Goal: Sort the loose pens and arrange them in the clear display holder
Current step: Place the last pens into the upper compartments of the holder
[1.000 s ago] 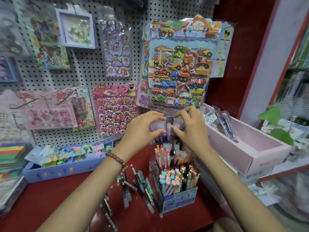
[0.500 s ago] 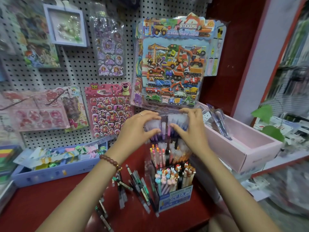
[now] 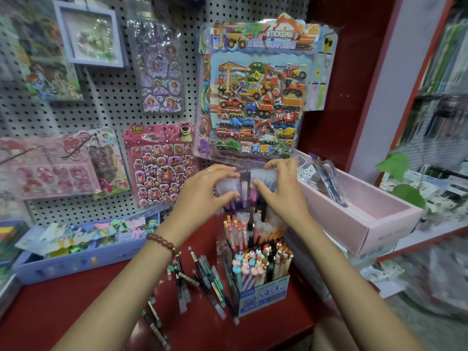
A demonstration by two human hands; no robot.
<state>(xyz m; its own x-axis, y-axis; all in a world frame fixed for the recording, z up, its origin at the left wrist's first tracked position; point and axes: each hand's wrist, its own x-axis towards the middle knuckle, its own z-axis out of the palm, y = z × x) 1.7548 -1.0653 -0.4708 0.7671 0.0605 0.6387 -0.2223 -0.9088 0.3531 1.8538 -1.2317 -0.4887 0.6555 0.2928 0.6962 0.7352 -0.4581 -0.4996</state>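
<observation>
left hand (image 3: 206,191): fingers curled on purple pens (image 3: 234,188) | right hand (image 3: 281,188): same, 3 o'clock side | clear display holder (image 3: 224,247): back tier

The tiered clear acrylic pen holder (image 3: 249,239) is hemmed in on its right by the long pink cardboard box (image 3: 367,224) and behind by the hanging construction-vehicle sticker sheet (image 3: 258,97). To its left, the red counter (image 3: 63,312) is cluttered near the holder by loose black and green pens (image 3: 202,279); farther left, bare room is left before the lavender tray (image 3: 76,262).
</observation>
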